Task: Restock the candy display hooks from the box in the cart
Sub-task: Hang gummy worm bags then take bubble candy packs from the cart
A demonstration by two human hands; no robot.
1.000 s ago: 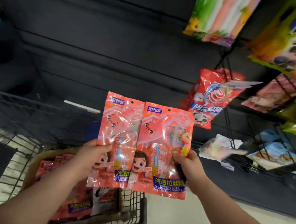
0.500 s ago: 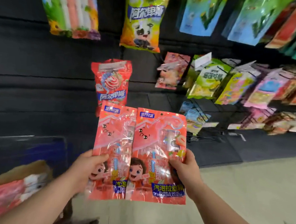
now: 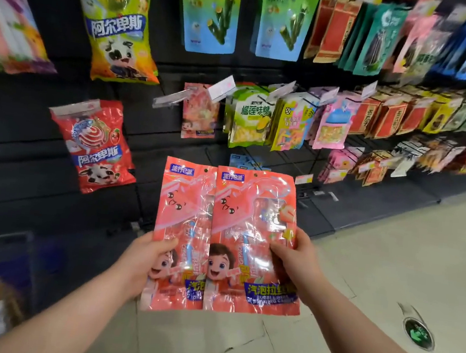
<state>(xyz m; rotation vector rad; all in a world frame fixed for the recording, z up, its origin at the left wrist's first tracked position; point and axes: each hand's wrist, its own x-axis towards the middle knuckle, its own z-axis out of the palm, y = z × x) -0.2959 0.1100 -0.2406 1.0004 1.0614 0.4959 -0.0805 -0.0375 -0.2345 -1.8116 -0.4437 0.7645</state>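
Left hand (image 3: 142, 261) grips the left packet (image 3: 184, 214) and right hand (image 3: 294, 263) the right packet (image 3: 249, 229), fingers curled round the side edges. Matching stock (image 3: 199, 115) hangs at 12 o'clock. Lift one packet at a time, lining its top hole up with that hook (image 3: 174, 98).

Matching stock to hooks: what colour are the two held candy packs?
Both flat plastic candy packs are coral-red; head view.

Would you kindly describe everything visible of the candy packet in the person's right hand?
The right packet is a glossy coral-pink plastic pouch with a clear window, a blue brand label and hang hole on top, and a cartoon child and blue name band below. Upright, facing the camera, it overlaps the left packet. The right hand pinches its right side, thumb in front.
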